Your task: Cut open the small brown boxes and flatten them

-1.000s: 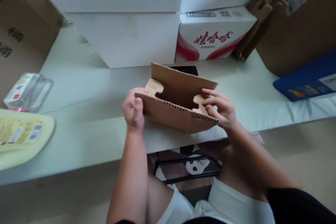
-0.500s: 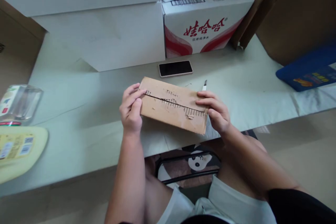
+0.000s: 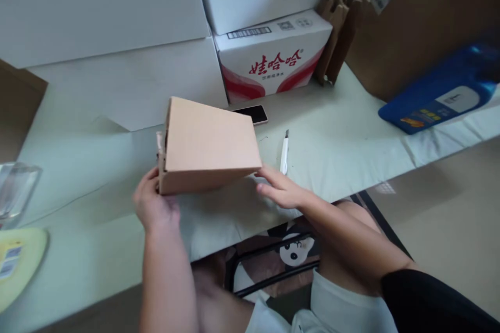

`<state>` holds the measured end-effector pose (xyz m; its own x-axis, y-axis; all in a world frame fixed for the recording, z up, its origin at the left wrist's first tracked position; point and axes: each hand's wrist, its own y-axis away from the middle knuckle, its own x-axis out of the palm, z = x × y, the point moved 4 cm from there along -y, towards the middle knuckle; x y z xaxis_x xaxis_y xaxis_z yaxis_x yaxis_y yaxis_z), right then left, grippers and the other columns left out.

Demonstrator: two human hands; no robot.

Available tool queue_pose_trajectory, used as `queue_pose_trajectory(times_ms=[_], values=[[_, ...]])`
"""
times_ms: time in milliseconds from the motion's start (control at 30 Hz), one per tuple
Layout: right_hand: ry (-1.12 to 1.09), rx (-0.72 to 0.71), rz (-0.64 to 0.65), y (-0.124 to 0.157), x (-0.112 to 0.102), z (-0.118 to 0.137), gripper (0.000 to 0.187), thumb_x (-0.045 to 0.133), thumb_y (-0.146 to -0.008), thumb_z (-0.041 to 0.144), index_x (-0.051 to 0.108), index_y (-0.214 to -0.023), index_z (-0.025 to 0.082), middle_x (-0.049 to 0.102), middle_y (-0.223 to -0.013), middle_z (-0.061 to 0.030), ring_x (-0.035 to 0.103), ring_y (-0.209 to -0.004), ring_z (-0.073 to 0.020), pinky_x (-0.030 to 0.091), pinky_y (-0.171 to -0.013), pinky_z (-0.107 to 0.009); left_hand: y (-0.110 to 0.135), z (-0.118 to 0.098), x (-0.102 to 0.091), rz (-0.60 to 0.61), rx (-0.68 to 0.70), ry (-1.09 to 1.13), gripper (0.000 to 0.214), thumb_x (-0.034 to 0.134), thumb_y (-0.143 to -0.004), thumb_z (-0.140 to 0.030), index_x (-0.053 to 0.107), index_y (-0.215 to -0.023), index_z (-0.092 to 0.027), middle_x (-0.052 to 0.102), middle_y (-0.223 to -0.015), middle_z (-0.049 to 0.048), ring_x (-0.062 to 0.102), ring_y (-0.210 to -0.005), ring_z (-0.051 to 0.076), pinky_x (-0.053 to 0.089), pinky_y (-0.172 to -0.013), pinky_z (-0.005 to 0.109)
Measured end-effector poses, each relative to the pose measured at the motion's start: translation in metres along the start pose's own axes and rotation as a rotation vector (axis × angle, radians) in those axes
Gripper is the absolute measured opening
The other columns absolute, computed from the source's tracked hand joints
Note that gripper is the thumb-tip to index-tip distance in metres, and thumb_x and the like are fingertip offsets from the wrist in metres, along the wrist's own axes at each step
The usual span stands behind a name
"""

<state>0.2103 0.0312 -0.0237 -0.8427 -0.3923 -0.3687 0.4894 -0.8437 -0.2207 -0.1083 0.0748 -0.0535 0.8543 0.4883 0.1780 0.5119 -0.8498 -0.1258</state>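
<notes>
A small brown cardboard box (image 3: 213, 138) is tilted above the table, a plain side facing up and its torn, flapped end to the left. My left hand (image 3: 156, 205) grips that left end from below, its fingers partly hidden behind the box. At the box's lower right corner is my right hand (image 3: 283, 190), fingers stretched out and spread; the fingertips are at the corner, and I cannot tell whether they press on it. Just beyond this hand lies a white utility knife (image 3: 285, 153) with its blade out. The box partly covers a phone (image 3: 258, 114).
Large white cartons (image 3: 128, 83) and a red-and-white water carton (image 3: 275, 65) stand along the back. Folded cardboard (image 3: 336, 36) leans beside them. A blue bottle (image 3: 433, 99) is at the right. At left are a clear plastic container (image 3: 17, 187) and a yellow bottle (image 3: 23, 260).
The box has been turned so its slit taped face no longer shows and a plain side is up. It has moved left. My right hand has loosened from its right end, exposing the knife.
</notes>
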Motion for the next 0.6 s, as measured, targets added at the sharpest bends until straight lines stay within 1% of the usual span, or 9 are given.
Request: queue_pose_trajectory(times_ms=[67,167,233,267,333,400,500,567,600], values=[[0.081,-0.026,0.024,-0.003,0.003,0.007,0.073,0.050,-0.096,0.064,0.036,-0.159,0.029,0.027,-0.169,-0.0119,0.028,-0.157,-0.0313,0.034,-0.123,-0.057,0.013,0.003,0.009,0.000,-0.108,0.004,0.008,0.069,-0.078,-0.035,0.071,-0.079,-0.028,0.074,-0.076,-0.0059,0.068,-0.088,0.021,0.058,-0.077,0.038],[0.159,-0.055,-0.017,-0.003,-0.003,0.015,0.072,0.058,-0.094,0.058,0.037,-0.158,0.031,0.014,-0.173,-0.0095,0.015,-0.160,-0.0334,0.021,-0.127,-0.062,0.039,0.001,0.032,0.105,-0.217,-0.026,0.037,0.062,-0.085,-0.060,0.074,-0.087,-0.026,0.076,-0.078,0.0028,0.072,-0.085,0.026,0.060,-0.068,0.040],[0.162,-0.129,-0.077,-0.001,-0.011,0.021,0.070,0.061,-0.094,0.053,0.039,-0.157,0.033,0.015,-0.172,-0.0084,0.019,-0.159,-0.0319,0.024,-0.127,-0.058,0.056,0.002,0.051,0.309,-0.367,-0.058,0.070,0.045,-0.083,-0.084,0.074,-0.086,-0.021,0.075,-0.075,0.0107,0.074,-0.085,0.029,0.060,-0.066,0.040],[0.149,-0.167,-0.118,0.001,-0.016,0.023,0.069,0.061,-0.094,0.051,0.040,-0.157,0.033,0.018,-0.172,-0.0086,0.023,-0.158,-0.0307,0.028,-0.127,-0.056,0.063,0.001,0.057,0.365,-0.400,-0.080,0.077,0.042,-0.079,-0.089,0.074,-0.088,-0.020,0.075,-0.075,0.0124,0.075,-0.083,0.029,0.060,-0.062,0.039],[0.108,-0.220,-0.216,0.005,-0.026,0.024,0.063,0.060,-0.095,0.049,0.044,-0.154,0.032,0.032,-0.167,-0.0096,0.033,-0.154,-0.0290,0.034,-0.125,-0.052,0.074,-0.002,0.067,0.473,-0.463,-0.180,0.076,0.049,-0.074,-0.091,0.073,-0.085,-0.020,0.074,-0.070,0.0111,0.073,-0.067,0.025,0.054,-0.049,0.033],[0.069,-0.232,-0.312,0.009,-0.035,0.021,0.053,0.057,-0.097,0.048,0.053,-0.147,0.032,0.048,-0.157,-0.0100,0.044,-0.148,-0.0281,0.038,-0.122,-0.051,0.085,-0.004,0.074,0.700,-0.597,-0.314,0.080,0.047,-0.071,-0.094,0.072,-0.078,-0.019,0.073,-0.065,0.0118,0.067,-0.052,0.022,0.044,-0.040,0.029],[0.013,-0.230,-0.404,0.014,-0.042,0.014,0.053,0.054,-0.099,0.046,0.049,-0.150,0.033,0.058,-0.148,-0.0100,0.056,-0.137,-0.0263,0.047,-0.115,-0.049,0.093,-0.010,0.074,0.975,-0.712,-0.478,0.073,0.055,-0.073,-0.088,0.072,-0.076,-0.017,0.078,-0.078,0.0133,0.063,-0.046,0.017,0.032,-0.036,0.024],[0.004,-0.236,-0.418,0.015,-0.043,0.012,0.061,0.056,-0.098,0.041,0.038,-0.157,0.034,0.060,-0.146,-0.0096,0.061,-0.132,-0.0243,0.051,-0.111,-0.048,0.088,-0.011,0.070,1.002,-0.701,-0.523,0.060,0.066,-0.075,-0.076,0.073,-0.081,-0.017,0.079,-0.083,0.0132,0.061,-0.044,0.015,0.033,-0.037,0.024],[0.019,-0.238,-0.412,0.014,-0.042,0.013,0.062,0.057,-0.098,0.039,0.037,-0.157,0.034,0.061,-0.144,-0.0095,0.061,-0.131,-0.0238,0.051,-0.111,-0.047,0.082,-0.011,0.068,0.946,-0.666,-0.527,0.053,0.070,-0.076,-0.069,0.074,-0.087,-0.017,0.078,-0.080,0.0126,0.060,-0.045,0.015,0.037,-0.039,0.024]])
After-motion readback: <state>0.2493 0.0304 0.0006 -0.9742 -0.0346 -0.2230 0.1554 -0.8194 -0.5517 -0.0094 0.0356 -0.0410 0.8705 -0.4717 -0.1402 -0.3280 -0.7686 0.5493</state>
